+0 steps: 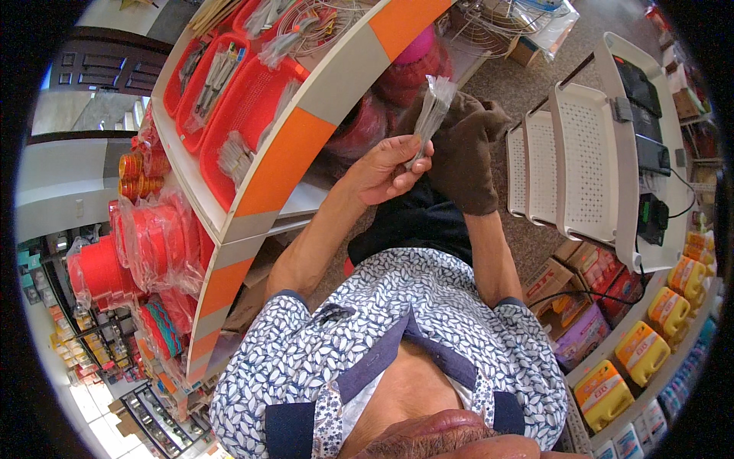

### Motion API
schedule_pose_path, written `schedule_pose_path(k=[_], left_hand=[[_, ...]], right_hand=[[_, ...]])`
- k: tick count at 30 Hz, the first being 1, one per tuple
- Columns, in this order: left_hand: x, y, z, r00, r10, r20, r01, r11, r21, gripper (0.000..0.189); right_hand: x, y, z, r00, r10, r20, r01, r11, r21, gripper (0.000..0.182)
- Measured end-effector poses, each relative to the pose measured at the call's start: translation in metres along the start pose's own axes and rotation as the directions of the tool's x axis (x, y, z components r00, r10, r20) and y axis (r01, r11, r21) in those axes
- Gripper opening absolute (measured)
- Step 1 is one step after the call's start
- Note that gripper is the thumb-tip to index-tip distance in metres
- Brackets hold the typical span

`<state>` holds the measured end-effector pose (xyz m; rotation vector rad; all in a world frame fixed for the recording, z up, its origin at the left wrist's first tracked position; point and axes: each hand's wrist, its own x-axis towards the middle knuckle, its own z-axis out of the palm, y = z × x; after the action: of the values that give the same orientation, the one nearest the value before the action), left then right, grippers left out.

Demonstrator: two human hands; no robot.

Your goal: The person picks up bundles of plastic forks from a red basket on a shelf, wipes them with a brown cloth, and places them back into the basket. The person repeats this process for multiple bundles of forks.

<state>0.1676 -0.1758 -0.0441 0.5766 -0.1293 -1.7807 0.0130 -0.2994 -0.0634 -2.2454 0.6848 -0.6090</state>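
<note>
My left hand (395,169) grips the lower end of a clear plastic packet (434,109) between thumb and fingers. Thin, pale sticks seem to fill it, but what they are I cannot make out. A brown cloth (464,155) covers my right hand down to the wrist, so its fingers are hidden; only the right forearm (496,252) shows below. The packet's upper part stands in front of the cloth. Left of my hands, a red plastic basket (252,103) on the shelf holds similar clear packets (235,158).
The striped shelf edge (304,152) curves close by my left arm. Narrower red baskets hold packaged pens or tools (218,80). On the right stands a white tiered rack (590,155) with black devices and a cable (573,294). Cartons (556,287) and yellow jugs (642,350) sit lower right.
</note>
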Motion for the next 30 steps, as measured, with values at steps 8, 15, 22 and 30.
schedule_pose_path(k=[8,15,22,30], left_hand=[[-0.003,-0.016,-0.013,0.996,-0.021,-0.092,0.022,1.000,0.012,0.028],[-0.015,-0.017,0.011,0.995,-0.061,-0.078,0.056,0.996,-0.066,0.030],[-0.048,-0.034,0.012,0.948,-0.116,-0.296,0.180,0.964,0.197,0.032],[-0.028,-0.010,0.006,0.717,0.695,-0.053,-0.058,0.135,0.989,0.024]], right_hand=[[-0.020,0.000,0.019,0.988,0.070,0.139,-0.118,0.918,0.377,0.049],[-0.022,0.019,0.050,0.988,0.120,-0.098,-0.008,0.670,0.743,0.056],[0.031,0.014,-0.019,0.958,-0.090,-0.273,0.131,0.982,0.134,0.021],[0.009,0.004,-0.002,0.953,-0.208,-0.222,0.091,0.891,-0.445,0.034]])
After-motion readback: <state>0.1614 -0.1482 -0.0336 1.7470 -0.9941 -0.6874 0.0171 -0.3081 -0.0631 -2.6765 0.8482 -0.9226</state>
